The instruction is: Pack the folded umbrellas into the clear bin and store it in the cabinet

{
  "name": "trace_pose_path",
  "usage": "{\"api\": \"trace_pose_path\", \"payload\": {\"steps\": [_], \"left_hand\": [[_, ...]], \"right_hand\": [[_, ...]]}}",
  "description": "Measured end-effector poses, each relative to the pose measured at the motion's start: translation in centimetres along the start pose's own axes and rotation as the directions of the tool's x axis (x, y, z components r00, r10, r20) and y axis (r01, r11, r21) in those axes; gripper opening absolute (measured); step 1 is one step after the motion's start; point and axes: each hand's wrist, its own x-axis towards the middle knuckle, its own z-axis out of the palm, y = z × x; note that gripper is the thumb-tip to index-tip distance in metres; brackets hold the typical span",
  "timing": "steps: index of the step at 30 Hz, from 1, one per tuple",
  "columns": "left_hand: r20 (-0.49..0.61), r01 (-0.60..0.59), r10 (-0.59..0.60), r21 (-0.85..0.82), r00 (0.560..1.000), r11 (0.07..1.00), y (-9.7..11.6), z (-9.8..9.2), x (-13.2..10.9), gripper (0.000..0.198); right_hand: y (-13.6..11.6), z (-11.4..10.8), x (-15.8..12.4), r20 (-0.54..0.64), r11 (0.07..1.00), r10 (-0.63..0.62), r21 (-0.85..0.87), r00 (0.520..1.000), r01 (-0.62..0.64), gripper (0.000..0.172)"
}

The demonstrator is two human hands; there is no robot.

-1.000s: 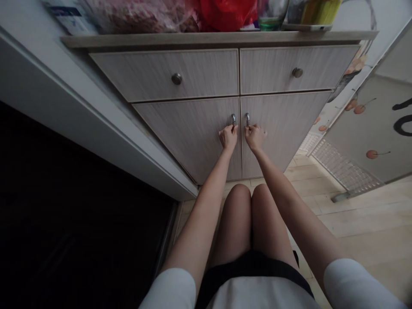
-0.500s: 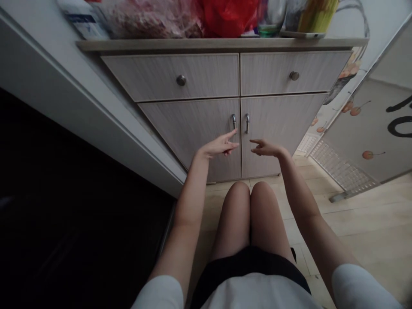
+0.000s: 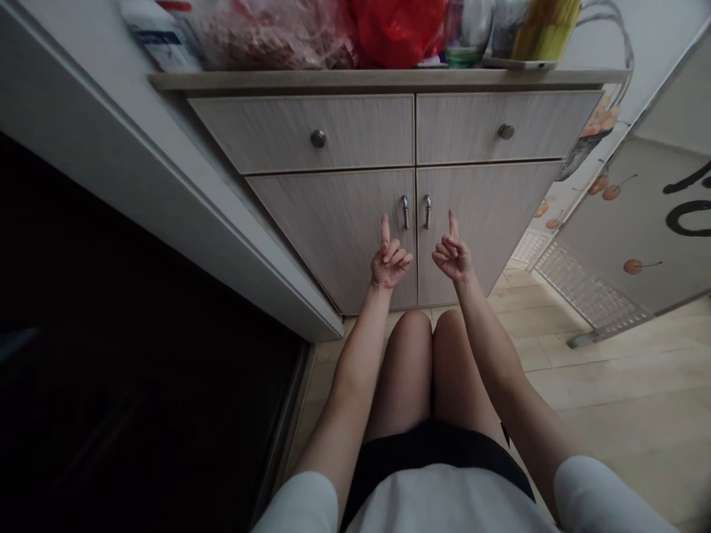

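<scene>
My left hand [image 3: 392, 265] is raised in front of the cabinet's lower left door [image 3: 327, 215], palm side toward me. Its index finger points up while the other fingers curl loosely, holding nothing. Opposite it, my right hand [image 3: 452, 257] makes the same shape before the lower right door [image 3: 489, 207], also bare. Between the two index fingers are the left door handle [image 3: 405, 213] and the right door handle [image 3: 427, 212], both metal and upright. Neither hand appears to grip a handle. Both doors are closed.
Two drawers with round knobs, a left knob [image 3: 318, 138] and a right knob [image 3: 506, 132], sit above the doors. The cabinet top [image 3: 361, 79] bears plastic bags, a red bag [image 3: 389, 33], a glass [image 3: 466, 37] and a white bottle [image 3: 161, 37]. A cherry-printed panel [image 3: 638, 222] stands right.
Both hands have turned from pointing inward at each other to pointing upward, index fingers raised. The forearms have drawn closer together. The view has shifted slightly.
</scene>
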Motion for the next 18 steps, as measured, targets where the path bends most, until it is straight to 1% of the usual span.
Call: {"api": "trace_pose_path", "payload": {"steps": [3,5,8,10,12,13,14,15,16,17,18], "left_hand": [[0.003,-0.006,0.006,-0.067,1.000,0.998,-1.3,-1.0,0.0,0.037],[0.003,-0.006,0.006,-0.092,1.000,0.996,-1.7,-1.5,-0.1,0.038],[0.000,0.003,-0.003,-0.090,1.000,0.996,-1.7,-2.0,-0.3,0.040],[0.003,0.012,-0.012,-0.058,1.000,0.998,-1.4,-2.2,-0.2,0.040],[0.009,0.035,-0.035,0.023,0.999,0.999,-1.2,-2.4,0.4,0.041],[0.003,0.047,-0.048,0.085,0.999,0.995,-1.2,-2.4,0.9,0.041],[-0.022,0.049,-0.046,0.157,0.999,0.986,-1.2,-2.5,1.7,0.040],[-0.069,0.033,-0.017,0.237,0.997,0.971,-1.3,-2.6,2.6,0.036],[-0.131,0.002,0.043,0.325,0.991,0.946,-1.5,-2.6,3.8,0.030],[-0.192,-0.040,0.132,0.420,0.972,0.906,-1.7,-2.5,5.0,0.025],[-0.235,-0.081,0.234,0.522,0.943,0.849,-2.0,-2.3,6.3,0.021]], "right_hand": [[1.5,-0.3,0.0,0.042,0.997,-0.012,0.076,0.999,0.009,0.070],[1.9,-0.5,-0.1,0.073,0.994,-0.011,0.110,0.997,0.003,0.068],[1.9,-0.9,-0.3,0.071,0.992,0.003,0.126,0.997,-0.012,0.070],[1.6,-1.1,-0.2,0.044,0.996,0.025,0.083,0.999,-0.029,0.074],[1.6,-1.4,0.4,0.003,0.999,0.041,-0.015,0.999,-0.041,0.074],[1.7,-1.6,0.9,-0.033,0.996,0.038,-0.084,0.999,-0.041,0.072],[1.8,-1.8,1.7,-0.083,0.986,0.021,-0.165,0.996,-0.034,0.067],[2.1,-2.1,2.7,-0.144,0.966,-0.018,-0.258,0.989,-0.020,0.060],[2.4,-2.3,3.8,-0.210,0.931,-0.080,-0.364,0.974,-0.002,0.055],[2.7,-2.4,5.0,-0.266,0.877,-0.162,-0.480,0.950,0.015,0.052],[3.0,-2.6,6.3,-0.296,0.803,-0.250,-0.595,0.922,0.027,0.054]]}}
